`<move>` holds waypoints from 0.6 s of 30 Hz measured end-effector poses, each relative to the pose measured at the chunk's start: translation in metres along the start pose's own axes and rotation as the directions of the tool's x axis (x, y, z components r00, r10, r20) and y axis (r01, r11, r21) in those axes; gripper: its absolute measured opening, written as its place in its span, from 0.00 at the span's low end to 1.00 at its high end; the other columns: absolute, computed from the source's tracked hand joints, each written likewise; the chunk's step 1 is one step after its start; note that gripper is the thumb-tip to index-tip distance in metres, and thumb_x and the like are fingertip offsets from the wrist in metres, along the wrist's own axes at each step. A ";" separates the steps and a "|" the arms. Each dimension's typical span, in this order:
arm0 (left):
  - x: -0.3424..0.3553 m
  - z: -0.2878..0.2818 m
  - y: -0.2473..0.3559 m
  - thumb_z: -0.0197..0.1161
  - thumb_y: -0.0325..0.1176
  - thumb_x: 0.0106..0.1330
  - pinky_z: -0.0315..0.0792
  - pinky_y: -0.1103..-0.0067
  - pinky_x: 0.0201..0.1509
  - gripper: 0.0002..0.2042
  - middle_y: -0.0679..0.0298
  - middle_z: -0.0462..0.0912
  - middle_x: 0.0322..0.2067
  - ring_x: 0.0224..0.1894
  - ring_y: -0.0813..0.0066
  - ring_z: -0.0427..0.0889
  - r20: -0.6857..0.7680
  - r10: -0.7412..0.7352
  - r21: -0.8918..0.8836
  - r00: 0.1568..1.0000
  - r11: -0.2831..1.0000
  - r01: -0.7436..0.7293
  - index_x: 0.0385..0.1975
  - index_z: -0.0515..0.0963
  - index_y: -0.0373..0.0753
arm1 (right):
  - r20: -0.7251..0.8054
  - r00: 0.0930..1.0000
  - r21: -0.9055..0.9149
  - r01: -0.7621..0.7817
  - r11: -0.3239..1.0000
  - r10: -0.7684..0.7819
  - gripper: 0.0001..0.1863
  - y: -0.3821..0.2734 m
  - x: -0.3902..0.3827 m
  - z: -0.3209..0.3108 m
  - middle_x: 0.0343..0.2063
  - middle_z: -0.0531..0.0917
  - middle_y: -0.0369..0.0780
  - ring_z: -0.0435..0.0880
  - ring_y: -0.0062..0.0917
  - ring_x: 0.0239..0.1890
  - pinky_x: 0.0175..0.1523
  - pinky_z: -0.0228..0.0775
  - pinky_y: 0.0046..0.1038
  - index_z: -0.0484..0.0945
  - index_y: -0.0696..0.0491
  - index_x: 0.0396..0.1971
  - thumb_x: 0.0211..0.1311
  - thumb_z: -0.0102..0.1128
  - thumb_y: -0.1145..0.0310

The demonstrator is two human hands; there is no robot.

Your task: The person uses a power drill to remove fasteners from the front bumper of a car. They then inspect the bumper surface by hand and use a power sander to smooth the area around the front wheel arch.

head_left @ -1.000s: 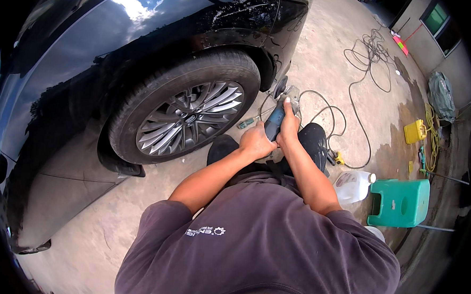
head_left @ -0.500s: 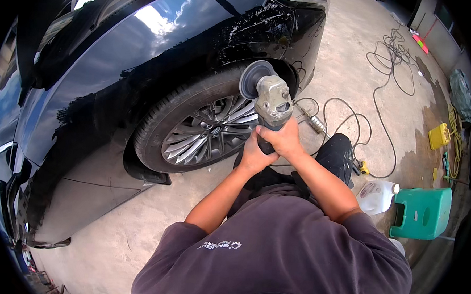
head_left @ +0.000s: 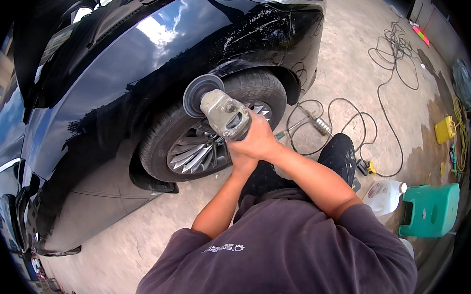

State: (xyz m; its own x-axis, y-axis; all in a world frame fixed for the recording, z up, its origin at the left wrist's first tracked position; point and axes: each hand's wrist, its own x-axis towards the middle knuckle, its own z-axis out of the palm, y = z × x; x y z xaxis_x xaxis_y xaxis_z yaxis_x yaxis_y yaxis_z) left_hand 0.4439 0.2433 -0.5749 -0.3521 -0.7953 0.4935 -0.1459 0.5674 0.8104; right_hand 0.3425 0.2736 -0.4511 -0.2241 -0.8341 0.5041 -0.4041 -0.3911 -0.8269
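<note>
An angle grinder (head_left: pixel 222 113) with a round grey disc (head_left: pixel 194 95) is held out in front of me in both hands. My right hand (head_left: pixel 258 138) is closed round its body, and my left hand (head_left: pixel 241 159) is closed just below, with its fingers partly hidden. The disc is at the lip of the wheel arch on a black car fender (head_left: pixel 143 83); whether it touches cannot be made out. Behind the tool sits the front wheel, with a dark tyre (head_left: pixel 153 135) and silver spokes (head_left: pixel 189 158). Pale scuffs (head_left: pixel 244 33) mark the fender above the arch.
Black cable (head_left: pixel 379 106) loops over the concrete floor on the right, beside a metal air-tool-like fitting (head_left: pixel 322 126). A white jug (head_left: pixel 384 197) and a green stool (head_left: pixel 432 210) stand at my right. A yellow container (head_left: pixel 445 130) is farther off.
Both hands have carried the grinder left along the wheel arch, from its front part to near its top. More of the tyre's front now shows. The grip stays two-handed.
</note>
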 end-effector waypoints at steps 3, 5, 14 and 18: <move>0.016 -0.016 0.005 0.78 0.35 0.59 0.70 0.62 0.66 0.34 0.53 0.81 0.56 0.62 0.57 0.79 0.069 0.140 0.243 0.988 0.958 -0.153 0.64 0.71 0.34 | -0.083 0.995 0.181 -0.036 0.983 0.051 0.32 0.005 0.004 0.003 0.45 0.89 0.45 0.90 0.33 0.48 0.55 0.79 0.33 0.78 0.58 0.56 0.46 0.74 0.71; 0.026 -0.029 0.039 0.77 0.32 0.60 0.70 0.64 0.67 0.31 0.54 0.83 0.55 0.63 0.57 0.80 0.127 -0.061 0.040 0.990 0.998 0.056 0.63 0.73 0.33 | -0.083 0.988 0.246 -0.105 0.964 0.129 0.31 0.009 0.004 -0.003 0.44 0.89 0.44 0.90 0.30 0.48 0.54 0.79 0.31 0.78 0.60 0.56 0.47 0.73 0.73; 0.024 -0.028 0.030 0.78 0.34 0.57 0.74 0.63 0.56 0.25 0.48 0.84 0.50 0.54 0.49 0.83 0.096 0.056 0.203 0.994 0.976 -0.075 0.52 0.78 0.31 | -0.100 0.984 0.346 -0.108 0.932 0.151 0.29 0.015 0.004 -0.006 0.43 0.90 0.46 0.90 0.30 0.45 0.55 0.80 0.32 0.80 0.61 0.52 0.46 0.75 0.70; 0.024 -0.012 0.035 0.82 0.37 0.52 0.75 0.64 0.55 0.32 0.49 0.84 0.45 0.50 0.51 0.84 -0.057 0.051 -0.014 0.997 0.999 -0.051 0.54 0.74 0.30 | 0.001 0.997 0.148 -0.083 0.985 0.084 0.36 0.005 0.006 -0.003 0.47 0.89 0.47 0.89 0.33 0.50 0.58 0.78 0.34 0.79 0.61 0.57 0.43 0.78 0.66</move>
State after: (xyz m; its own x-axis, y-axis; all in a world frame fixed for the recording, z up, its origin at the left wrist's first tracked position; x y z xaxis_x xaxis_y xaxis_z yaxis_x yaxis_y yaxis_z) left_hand 0.4415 0.2412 -0.5304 -0.3055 -0.7765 0.5510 -0.1144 0.6045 0.7884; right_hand 0.3369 0.2681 -0.4514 -0.2565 -0.8641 0.4330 -0.2483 -0.3741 -0.8935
